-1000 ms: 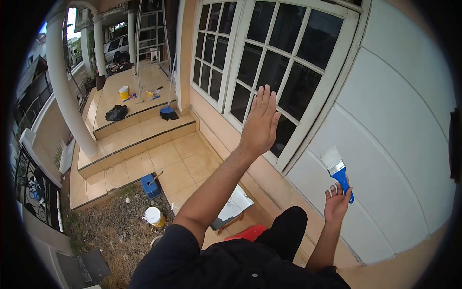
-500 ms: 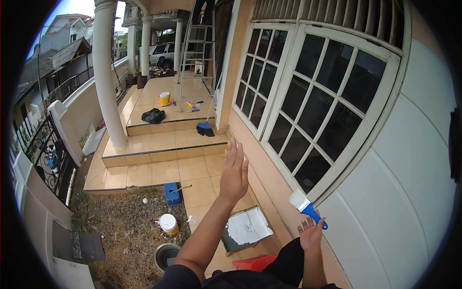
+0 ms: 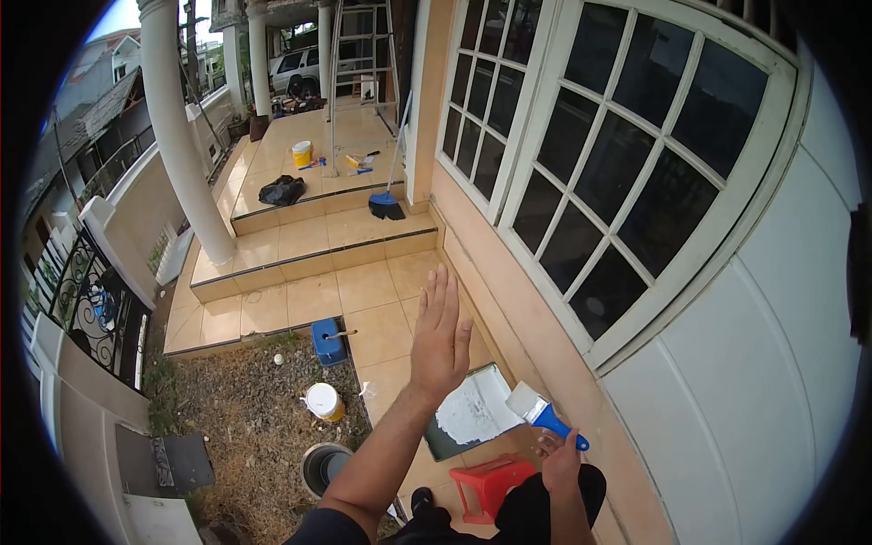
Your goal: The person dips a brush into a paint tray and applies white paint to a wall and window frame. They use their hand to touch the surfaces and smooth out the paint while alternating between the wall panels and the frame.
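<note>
Paintbrush sits in right grip, near paint tray and red stool, left grip wide.

Tiled floor bore red stool. Raised level held black bag, yellow bucket, ladder. Blue-and-black broom stood on step below.

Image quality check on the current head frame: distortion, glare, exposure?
Head view: fisheye with black corners, the pillar leaning; sky near washed out, glare on the porch tiles; window panes dark, interior unreadable; paintbrush outline clear, no obvious motion blur.
</note>
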### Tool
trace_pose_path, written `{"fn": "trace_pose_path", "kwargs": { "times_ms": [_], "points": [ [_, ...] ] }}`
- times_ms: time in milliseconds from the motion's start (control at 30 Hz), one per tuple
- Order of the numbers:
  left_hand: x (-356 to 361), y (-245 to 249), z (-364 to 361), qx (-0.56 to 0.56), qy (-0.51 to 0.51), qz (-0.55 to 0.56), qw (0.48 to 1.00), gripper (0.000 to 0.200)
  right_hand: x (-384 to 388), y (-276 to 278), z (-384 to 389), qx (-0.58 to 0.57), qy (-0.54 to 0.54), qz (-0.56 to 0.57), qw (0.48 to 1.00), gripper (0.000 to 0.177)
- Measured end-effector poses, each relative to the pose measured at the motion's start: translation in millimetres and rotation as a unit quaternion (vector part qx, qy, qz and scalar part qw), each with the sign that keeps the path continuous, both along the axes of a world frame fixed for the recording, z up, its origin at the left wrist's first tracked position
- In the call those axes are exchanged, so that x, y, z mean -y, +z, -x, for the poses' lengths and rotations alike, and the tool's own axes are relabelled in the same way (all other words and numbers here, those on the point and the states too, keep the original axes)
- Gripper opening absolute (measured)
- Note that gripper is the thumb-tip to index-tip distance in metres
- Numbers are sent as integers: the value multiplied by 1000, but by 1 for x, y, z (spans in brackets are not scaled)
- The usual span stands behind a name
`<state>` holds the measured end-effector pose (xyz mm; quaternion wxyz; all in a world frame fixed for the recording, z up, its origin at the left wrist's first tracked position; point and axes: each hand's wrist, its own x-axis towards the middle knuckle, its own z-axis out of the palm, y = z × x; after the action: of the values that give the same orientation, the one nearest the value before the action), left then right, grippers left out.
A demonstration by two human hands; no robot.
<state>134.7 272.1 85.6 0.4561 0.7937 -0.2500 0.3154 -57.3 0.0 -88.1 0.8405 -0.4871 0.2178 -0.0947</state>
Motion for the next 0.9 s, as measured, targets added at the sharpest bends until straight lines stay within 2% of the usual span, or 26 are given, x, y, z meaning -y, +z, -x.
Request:
{"fn": "trace_pose_path", "kwargs": {
  "times_ms": [67, 133, 233, 267, 300, 400, 467, 500, 567, 600, 667, 800, 900],
  "points": [
    [9, -31, -2, -16, 4, -3, 1000, 58, 1, -12, 0, -46, -18, 204, 978, 44],
    [15, -59, -4, -33, 2, -6, 999, 58, 8, -29, -2, -55, 30, 321, 945, 36],
    [15, -100, -4, -71, 15, -7, 997, 55, 10, -47, -20, -149, 81, 352, 921, 36],
    [13, -116, -2, -73, 25, -7, 997, 53, 16, -71, -27, -165, 82, 397, 899, 38],
    [12, -134, 0, -76, 26, -4, 997, 52, 26, -99, -36, -190, 102, 396, 893, 43],
    [6, -169, 6, -91, 41, 8, 995, 50, 28, -146, -62, -291, 113, 376, 873, 44],
    [-2, -187, 14, -118, 50, -18, 992, 51, 26, -163, -82, -364, 180, 448, 796, 37],
    [-7, -196, 16, -117, 51, -27, 991, 51, 31, -185, -93, -364, 191, 454, 791, 37],
    [-19, -208, 24, -138, 59, -42, 988, 50, 42, -234, -106, -228, 142, 503, 821, 35],
    [-23, -214, 27, -152, 52, -62, 985, 50, 45, -248, -119, -229, 157, 506, 816, 35],
    [-29, -232, 30, -163, 55, -58, 983, 50, 51, -272, -145, -148, 127, 548, 813, 33],
    [-34, -266, 36, -189, 53, -90, 976, 50, 45, -293, -191, -201, 184, 569, 775, 35],
    [-21, -293, 44, -209, 49, -63, 975, 50, 47, -314, -206, -146, 217, 607, 751, 36]
  ]
}}
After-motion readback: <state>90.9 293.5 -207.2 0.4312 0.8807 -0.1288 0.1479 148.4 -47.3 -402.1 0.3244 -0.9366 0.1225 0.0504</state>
